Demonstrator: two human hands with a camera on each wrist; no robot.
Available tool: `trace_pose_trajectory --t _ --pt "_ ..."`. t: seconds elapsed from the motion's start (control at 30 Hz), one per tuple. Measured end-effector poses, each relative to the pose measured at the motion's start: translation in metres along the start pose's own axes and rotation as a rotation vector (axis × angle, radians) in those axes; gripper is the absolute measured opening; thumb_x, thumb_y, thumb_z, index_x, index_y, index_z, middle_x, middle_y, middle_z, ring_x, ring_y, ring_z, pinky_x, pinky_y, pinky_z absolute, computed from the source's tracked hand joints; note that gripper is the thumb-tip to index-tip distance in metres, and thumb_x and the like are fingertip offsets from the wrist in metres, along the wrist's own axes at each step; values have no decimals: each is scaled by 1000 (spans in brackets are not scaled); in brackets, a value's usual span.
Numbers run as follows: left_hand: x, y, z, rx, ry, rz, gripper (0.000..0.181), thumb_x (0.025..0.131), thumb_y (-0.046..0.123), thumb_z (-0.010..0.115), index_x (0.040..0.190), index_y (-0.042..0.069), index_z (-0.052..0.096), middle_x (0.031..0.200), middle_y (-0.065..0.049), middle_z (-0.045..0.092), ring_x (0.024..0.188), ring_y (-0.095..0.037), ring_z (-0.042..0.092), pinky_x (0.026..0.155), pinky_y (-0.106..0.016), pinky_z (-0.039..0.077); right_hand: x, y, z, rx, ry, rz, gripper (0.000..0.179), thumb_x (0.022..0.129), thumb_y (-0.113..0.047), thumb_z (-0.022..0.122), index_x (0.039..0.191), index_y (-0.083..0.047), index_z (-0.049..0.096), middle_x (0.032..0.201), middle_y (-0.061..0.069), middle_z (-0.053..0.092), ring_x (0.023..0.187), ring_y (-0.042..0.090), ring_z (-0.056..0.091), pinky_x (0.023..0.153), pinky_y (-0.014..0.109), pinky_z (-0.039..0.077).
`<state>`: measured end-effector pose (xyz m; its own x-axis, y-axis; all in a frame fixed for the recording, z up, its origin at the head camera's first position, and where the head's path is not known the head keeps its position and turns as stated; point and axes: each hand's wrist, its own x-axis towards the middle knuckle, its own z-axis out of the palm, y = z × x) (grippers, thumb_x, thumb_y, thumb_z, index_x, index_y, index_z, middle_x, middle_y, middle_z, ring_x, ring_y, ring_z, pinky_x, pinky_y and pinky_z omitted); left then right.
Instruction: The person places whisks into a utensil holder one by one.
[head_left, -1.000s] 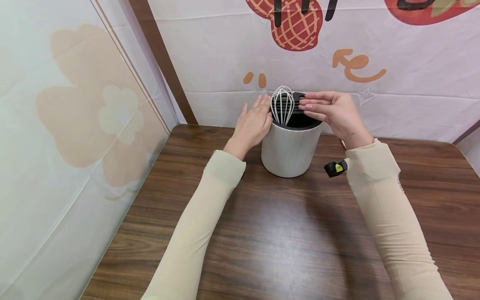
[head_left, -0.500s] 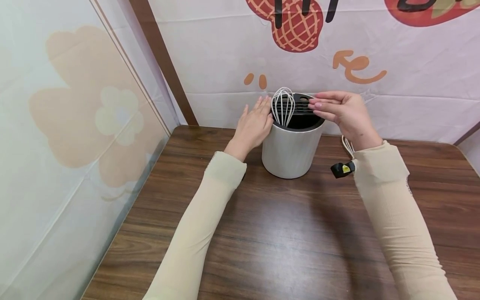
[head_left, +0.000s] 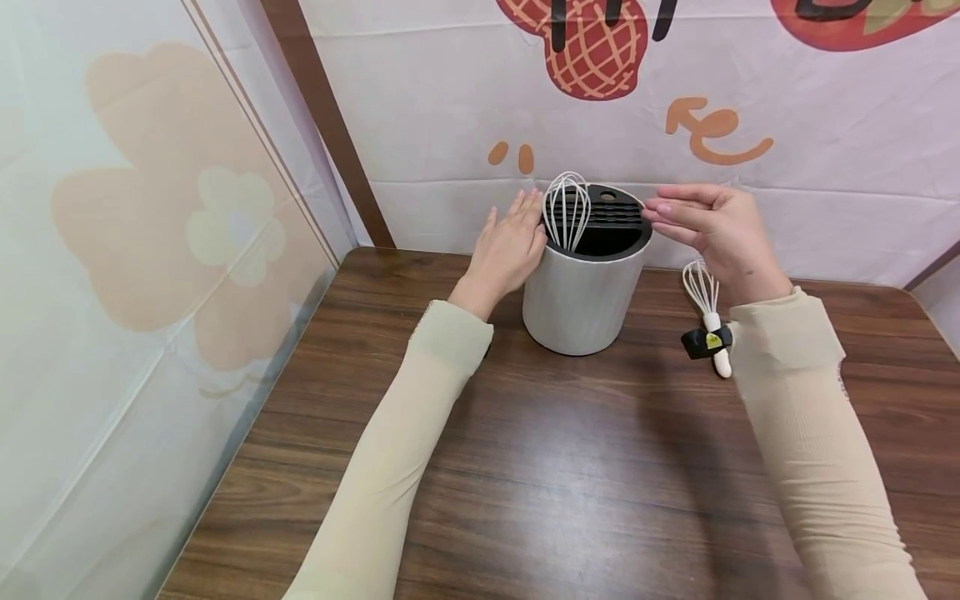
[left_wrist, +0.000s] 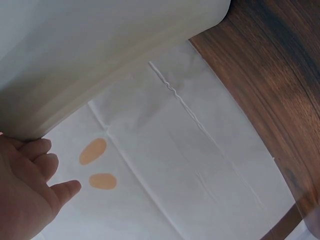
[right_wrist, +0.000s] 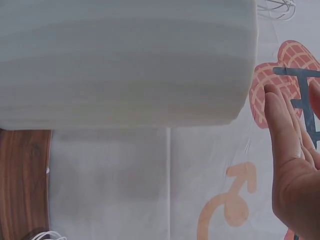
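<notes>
A white utensil holder (head_left: 581, 304) with a black slotted top stands upright near the back of the table. Inside it, at the left, a white wire whisk (head_left: 567, 208) pokes up above the rim. My left hand (head_left: 504, 252) rests against the holder's left side near the rim, fingers straight. On the other side my right hand (head_left: 722, 236) hovers at rim height with straight fingers and nothing in it, fingertips close to the right edge. In the right wrist view the holder's wall (right_wrist: 125, 65) fills the upper left, beside that hand (right_wrist: 295, 155).
A second white whisk (head_left: 702, 292) lies on the table right of the holder, partly covered by the black strap (head_left: 705, 342) at my right wrist. Behind the brown wooden table (head_left: 540, 475) hangs a printed white cloth (head_left: 435, 100); another pale panel (head_left: 135, 375) borders the left.
My right hand has drawn back to the right, from above the holder's opening to just outside its rim, uncovering the whisk on the table. The left hand has stayed in place.
</notes>
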<state>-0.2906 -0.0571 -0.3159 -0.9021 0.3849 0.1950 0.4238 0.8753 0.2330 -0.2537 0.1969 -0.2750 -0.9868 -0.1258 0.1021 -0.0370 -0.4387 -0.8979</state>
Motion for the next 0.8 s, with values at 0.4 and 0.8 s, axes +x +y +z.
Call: trace_pose_trajectory --t 0.4,0.8 --pt "2 0 0 -17 6 2 52 102 27 24 151 10 21 156 -1 18 143 -11 6 115 -43 3 -4 -1 -13 -49 26 -29 19 79 12 67 97 9 69 92 18 70 86 26 70 78 33 54" --pt "1 0 -1 -20 9 3 52 102 27 23 151 10 21 156 0 17 143 -11 6 115 -43 4 -8 -1 -27 -24 26 -8 17 81 16 63 96 10 68 91 19 70 84 26 70 77 33 54"
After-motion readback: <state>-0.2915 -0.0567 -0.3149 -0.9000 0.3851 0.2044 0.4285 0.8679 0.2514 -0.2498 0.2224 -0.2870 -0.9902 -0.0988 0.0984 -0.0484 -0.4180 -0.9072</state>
